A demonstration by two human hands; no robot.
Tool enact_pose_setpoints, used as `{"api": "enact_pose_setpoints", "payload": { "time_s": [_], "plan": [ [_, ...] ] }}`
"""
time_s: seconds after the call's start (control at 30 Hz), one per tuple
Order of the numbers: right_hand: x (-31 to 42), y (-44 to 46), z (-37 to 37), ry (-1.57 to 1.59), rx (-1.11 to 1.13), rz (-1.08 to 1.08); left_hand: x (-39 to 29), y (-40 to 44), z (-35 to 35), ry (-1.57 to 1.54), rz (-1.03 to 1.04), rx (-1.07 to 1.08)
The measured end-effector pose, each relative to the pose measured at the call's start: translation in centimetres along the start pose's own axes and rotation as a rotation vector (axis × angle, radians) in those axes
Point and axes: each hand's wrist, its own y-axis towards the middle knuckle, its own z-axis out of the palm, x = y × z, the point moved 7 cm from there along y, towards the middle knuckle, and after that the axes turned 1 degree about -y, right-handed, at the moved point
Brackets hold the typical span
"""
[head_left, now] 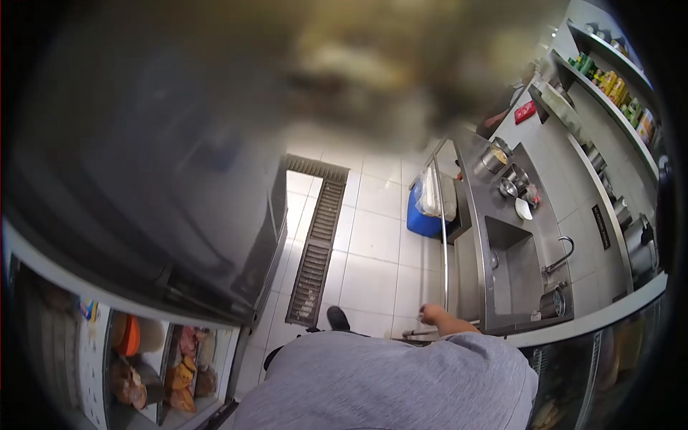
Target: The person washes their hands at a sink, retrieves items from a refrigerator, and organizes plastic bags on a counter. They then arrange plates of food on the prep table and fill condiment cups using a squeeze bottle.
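Note:
My right hand (pixel 433 314) hangs low beside my body, its fingers loosely curled, and I see nothing in it. It is nearest to the metal rail (pixel 445 265) along the front of the steel sink counter (pixel 469 179). A short bar (pixel 418 333) sticks out just below the hand; whether they touch I cannot tell. My grey shirt (pixel 387 380) fills the bottom of the view, with one dark shoe (pixel 337 318) on the tiles. My left hand is out of sight.
A floor drain grate (pixel 315 251) runs ahead. A blue bin (pixel 423 218) stands by the counter, which carries metal pots (pixel 492 159) and a sink basin (pixel 516 276). Food-filled shelves (pixel 166 373) are lower left. Another person's arm (pixel 494 122) shows behind. Blur covers the top.

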Motion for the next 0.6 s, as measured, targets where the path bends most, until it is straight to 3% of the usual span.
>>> {"api": "enact_pose_setpoints", "payload": {
  "time_s": [0.13,0.2,0.27,0.33,0.4,0.6],
  "plan": [
    [-4.2,3.8,-4.7,-0.058,0.029,-0.012,-10.7,2.6,1.5,-0.122,0.068,-0.062],
    [-6.8,9.5,-6.5,0.061,0.005,0.012,-14.5,2.7,2.5,-0.162,0.084,-0.092],
    [-6.5,13.0,-10.4,0.097,-0.105,-0.027,-17.7,2.4,3.9,-0.188,0.092,-0.106],
    [-3.9,13.2,-16.4,0.312,-0.028,0.040,-19.8,2.5,5.6,-0.189,0.081,-0.105],
    [-3.9,17.1,-18.3,0.219,-0.197,-0.099,-21.7,2.5,7.0,-0.178,0.066,-0.097],
    [0.9,21.7,-23.9,0.198,-0.139,-0.229,-23.7,3.5,8.4,-0.150,0.001,-0.107]
  ]
}}
